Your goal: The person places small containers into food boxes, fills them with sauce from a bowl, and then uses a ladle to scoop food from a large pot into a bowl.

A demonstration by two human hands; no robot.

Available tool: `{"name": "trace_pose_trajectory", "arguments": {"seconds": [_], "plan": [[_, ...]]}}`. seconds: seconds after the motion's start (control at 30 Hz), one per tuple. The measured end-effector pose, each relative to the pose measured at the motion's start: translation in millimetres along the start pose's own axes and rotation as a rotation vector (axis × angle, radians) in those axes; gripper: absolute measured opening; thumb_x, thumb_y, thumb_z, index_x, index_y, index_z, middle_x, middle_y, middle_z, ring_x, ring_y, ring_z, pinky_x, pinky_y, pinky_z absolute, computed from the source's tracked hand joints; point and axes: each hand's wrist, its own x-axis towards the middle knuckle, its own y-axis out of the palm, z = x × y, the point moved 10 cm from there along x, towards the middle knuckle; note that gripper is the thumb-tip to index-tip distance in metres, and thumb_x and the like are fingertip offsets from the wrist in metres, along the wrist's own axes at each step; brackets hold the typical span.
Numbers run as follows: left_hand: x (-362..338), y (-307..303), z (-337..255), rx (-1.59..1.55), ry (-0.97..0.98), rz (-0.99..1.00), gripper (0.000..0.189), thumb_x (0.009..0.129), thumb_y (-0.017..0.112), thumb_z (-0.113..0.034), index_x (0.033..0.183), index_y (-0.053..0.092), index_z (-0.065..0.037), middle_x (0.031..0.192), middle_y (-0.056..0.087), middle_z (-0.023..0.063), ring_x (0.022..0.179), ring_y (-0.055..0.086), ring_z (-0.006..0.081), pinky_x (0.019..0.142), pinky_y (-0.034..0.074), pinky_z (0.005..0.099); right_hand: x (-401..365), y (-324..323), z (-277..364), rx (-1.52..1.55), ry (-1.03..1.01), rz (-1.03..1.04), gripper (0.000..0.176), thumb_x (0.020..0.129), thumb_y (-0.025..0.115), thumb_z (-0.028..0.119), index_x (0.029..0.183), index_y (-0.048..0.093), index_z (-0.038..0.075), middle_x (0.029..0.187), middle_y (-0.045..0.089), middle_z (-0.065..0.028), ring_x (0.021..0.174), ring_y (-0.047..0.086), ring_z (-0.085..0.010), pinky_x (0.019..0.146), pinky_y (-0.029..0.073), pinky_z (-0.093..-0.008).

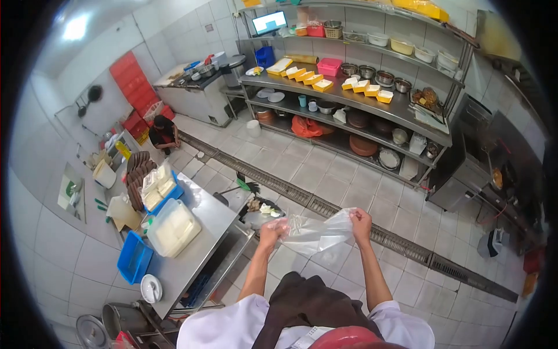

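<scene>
A clear plastic bag (318, 231) is stretched between both my hands in front of my chest. My left hand (273, 228) pinches its left edge and my right hand (361, 221) grips its right top corner. The bag hangs crumpled and looks empty. Just beyond my left hand, a black dustpan or bin (263, 213) with food scraps sits on the tiled floor. I wear a white jacket and a dark apron.
A steel table (200, 235) on my left carries a lidded white tub (173, 228), blue trays (134, 257) and stacked containers. A floor drain grate (325, 206) crosses the tiles. Steel shelving (349, 99) with yellow boxes and bowls stands ahead. Another person (163, 134) crouches at the far left.
</scene>
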Motion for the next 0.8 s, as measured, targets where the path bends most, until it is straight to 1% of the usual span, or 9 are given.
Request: {"name": "trace_pose_trajectory", "arguments": {"seconds": [0.03, 0.13, 0.27, 0.33, 0.4, 0.43, 0.57, 0.7, 0.8], "plan": [[14, 12, -13, 0.023, 0.051, -0.005, 0.027, 0.078, 0.06, 0.0, 0.105, 0.061, 0.001, 0.077, 0.065, 0.0061, 0.061, 0.058, 0.0109, 0.052, 0.043, 0.0218, 15, -6, -6, 0.036, 0.038, 0.01, 0.018, 0.078, 0.054, -0.003, 0.095, 0.061, -0.004, 0.079, 0.065, -0.0063, 0.071, 0.059, -0.01, 0.065, 0.044, -0.0224], [81, 40, -24, 0.101, 0.077, 0.048, 0.02, 0.082, 0.059, -0.002, 0.101, 0.063, 0.002, 0.076, 0.065, 0.009, 0.059, 0.058, 0.0119, 0.05, 0.044, 0.0217, 72, -17, -16, 0.22, 0.072, 0.025, 0.023, 0.079, 0.053, -0.005, 0.102, 0.058, -0.005, 0.087, 0.064, -0.0075, 0.078, 0.059, -0.0116, 0.07, 0.045, -0.0226], [183, 64, -43, 0.037, 0.159, -0.081, 0.021, 0.081, 0.064, -0.008, 0.097, 0.063, 0.006, 0.071, 0.064, 0.0064, 0.059, 0.06, 0.0127, 0.049, 0.042, 0.0211, 166, -50, -57, 0.312, 0.064, -0.006, 0.024, 0.081, 0.053, -0.004, 0.104, 0.057, -0.005, 0.091, 0.064, -0.0074, 0.082, 0.059, -0.0128, 0.073, 0.045, -0.0231], [226, 80, -44, -0.036, 0.159, -0.136, 0.019, 0.08, 0.065, -0.01, 0.093, 0.063, 0.004, 0.072, 0.064, 0.0063, 0.059, 0.059, 0.0123, 0.048, 0.041, 0.0212, 211, -90, -54, 0.333, 0.03, -0.097, 0.02, 0.083, 0.054, -0.001, 0.102, 0.058, -0.004, 0.091, 0.064, -0.0064, 0.084, 0.059, -0.0116, 0.074, 0.045, -0.0228], [298, 99, -61, -0.029, 0.129, -0.184, 0.015, 0.08, 0.066, -0.012, 0.088, 0.063, 0.001, 0.071, 0.063, 0.0045, 0.057, 0.056, 0.0105, 0.047, 0.041, 0.0216, 264, -141, -87, 0.282, 0.14, -0.254, 0.014, 0.084, 0.054, 0.003, 0.097, 0.059, -0.001, 0.085, 0.062, -0.0032, 0.079, 0.056, -0.0083, 0.069, 0.043, -0.0214], [324, 115, -72, 0.009, 0.203, -0.099, 0.013, 0.081, 0.066, -0.014, 0.084, 0.063, -0.001, 0.069, 0.061, 0.002, 0.055, 0.052, 0.0082, 0.046, 0.04, 0.021, 281, -160, -81, 0.249, 0.104, -0.25, 0.01, 0.085, 0.055, 0.005, 0.093, 0.059, 0.0, 0.081, 0.059, -0.0011, 0.074, 0.053, -0.0069, 0.065, 0.041, -0.021], [409, 191, -99, 0.047, 0.148, -0.109, 0.013, 0.082, 0.065, -0.015, 0.083, 0.063, -0.003, 0.067, 0.059, 0.0001, 0.053, 0.049, 0.0064, 0.045, 0.038, 0.0201, 364, -230, -75, 0.3, 0.001, -0.315, 0.004, 0.086, 0.056, 0.008, 0.084, 0.056, 0.004, 0.072, 0.053, 0.0034, 0.065, 0.046, -0.005, 0.059, 0.036, -0.0203], [494, 273, -138, 0.05, 0.179, 0.018, 0.012, 0.084, 0.062, -0.014, 0.088, 0.064, -0.003, 0.069, 0.06, -0.0002, 0.054, 0.049, 0.005, 0.046, 0.036, 0.02, 430, -275, -104, 0.255, 0.071, -0.341, 0.005, 0.087, 0.055, 0.008, 0.086, 0.057, 0.004, 0.076, 0.053, 0.003, 0.07, 0.047, -0.005, 0.063, 0.035, -0.0191], [552, 321, -150, 0.102, 0.182, 0.108, 0.014, 0.084, 0.06, -0.013, 0.095, 0.064, -0.005, 0.074, 0.061, -0.0005, 0.061, 0.051, 0.0052, 0.049, 0.038, 0.0213, 491, -290, -119, 0.312, -0.016, -0.361, 0.003, 0.086, 0.056, 0.007, 0.084, 0.055, 0.006, 0.077, 0.052, 0.003, 0.071, 0.047, -0.0056, 0.065, 0.036, -0.0201]]}}
